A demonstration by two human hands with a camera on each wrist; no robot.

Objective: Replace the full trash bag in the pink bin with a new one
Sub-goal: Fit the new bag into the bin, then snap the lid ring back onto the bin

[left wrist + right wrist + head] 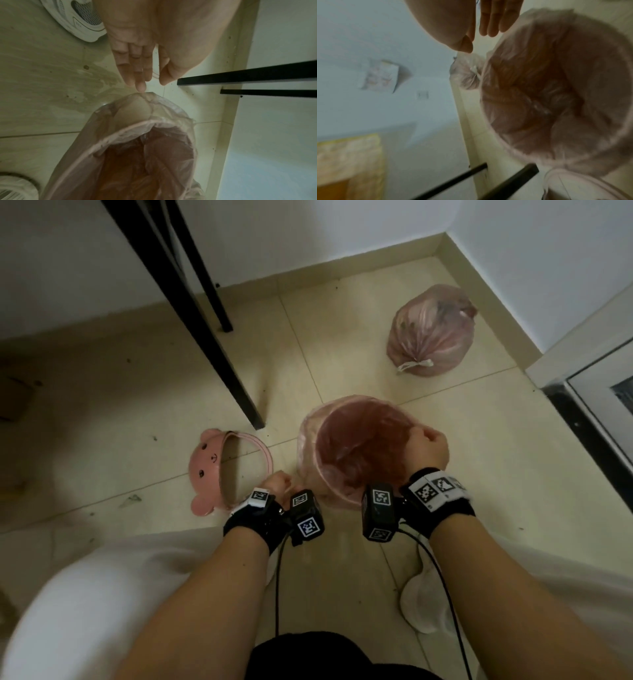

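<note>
The bag's [310, 436] edge is touched by the straight fingers of the left hand [137, 56], while the right hand [428, 448], fingers also extended, is held at the bin's [337, 496] rim. The bag is draped over the bin between the hands. The full bag [431, 332] is seen on the floor beyond the right hand, the lid [214, 467] beside the left.

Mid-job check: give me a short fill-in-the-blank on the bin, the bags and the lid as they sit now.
1. The tied full bag sits on the ____, near the corner.
2. The new liner is folded over the bin's ____.
3. The bear-face lid lies to the ____ of the pink bin.

Missing words: floor; rim; left
</note>
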